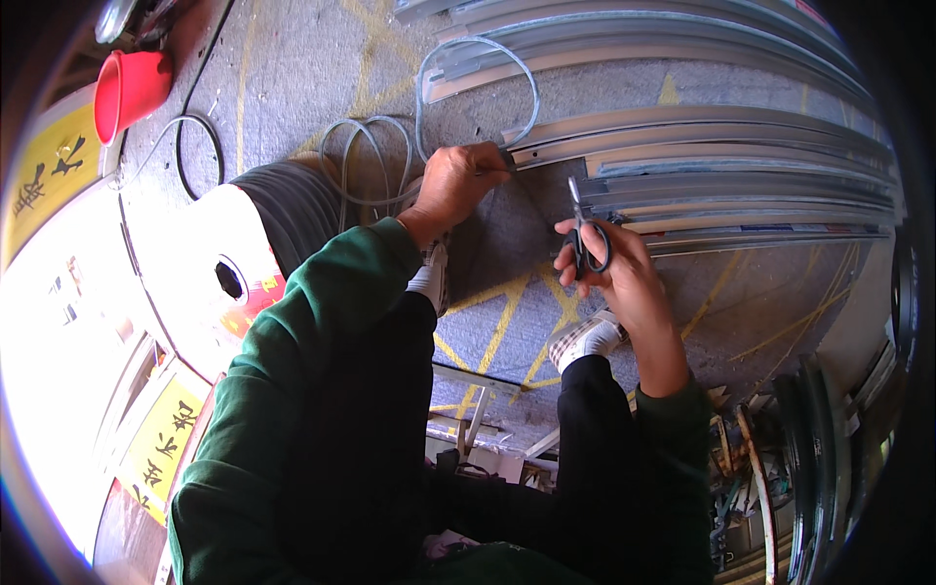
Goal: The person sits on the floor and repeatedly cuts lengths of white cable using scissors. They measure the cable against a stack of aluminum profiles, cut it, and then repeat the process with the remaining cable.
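My left hand is closed in a pinch at the near end of a long metal profile. A looped grey strip runs down to its fingertips, beside a small dark piece; the exact grip is partly hidden by the fingers. In my right hand are dark-handled scissors, their blades pointing up and away from me, apart from the profiles. More loops of the strip lie between my left hand and a large spool wound with dark grey strip.
Several metal profiles lie on the concrete floor to the right, with another bundle farther off. A red bucket stands at the far left. Yellow signs are at the left edge. Scrap pieces and a rusty bar lie at lower right.
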Tool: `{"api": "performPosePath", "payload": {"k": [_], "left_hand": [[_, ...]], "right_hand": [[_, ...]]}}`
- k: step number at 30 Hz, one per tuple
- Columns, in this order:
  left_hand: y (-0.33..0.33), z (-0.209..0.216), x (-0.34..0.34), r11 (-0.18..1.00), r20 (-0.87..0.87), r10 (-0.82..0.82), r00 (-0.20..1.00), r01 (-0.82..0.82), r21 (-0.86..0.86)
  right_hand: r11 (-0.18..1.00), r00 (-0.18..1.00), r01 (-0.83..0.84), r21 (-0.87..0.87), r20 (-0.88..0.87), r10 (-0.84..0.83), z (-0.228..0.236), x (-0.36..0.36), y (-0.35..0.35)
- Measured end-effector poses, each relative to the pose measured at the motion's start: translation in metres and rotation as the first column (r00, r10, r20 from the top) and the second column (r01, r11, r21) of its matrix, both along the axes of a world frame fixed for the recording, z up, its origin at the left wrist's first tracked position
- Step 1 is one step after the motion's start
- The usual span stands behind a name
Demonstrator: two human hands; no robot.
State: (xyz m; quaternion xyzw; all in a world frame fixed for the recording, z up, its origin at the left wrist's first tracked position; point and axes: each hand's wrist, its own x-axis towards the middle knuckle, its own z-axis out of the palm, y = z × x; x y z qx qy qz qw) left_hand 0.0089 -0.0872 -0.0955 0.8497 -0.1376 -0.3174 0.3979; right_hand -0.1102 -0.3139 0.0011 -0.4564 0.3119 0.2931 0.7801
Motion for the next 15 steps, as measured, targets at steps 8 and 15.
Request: {"api": "performPosePath", "payload": {"k": [8,15], "left_hand": [[-0.010,-0.003,-0.007,0.998,0.163,0.026,0.986,-0.018,-0.052],[-0.012,-0.001,-0.007,0.999,0.204,-0.005,0.979,0.012,-0.033]], "right_hand": [[0.945,0.983,0.165,0.283,-0.120,-0.136,-0.044,0.027,0.023],[0.947,0.971,0.216,0.237,-0.156,-0.182,-0.058,0.027,0.033]]}}
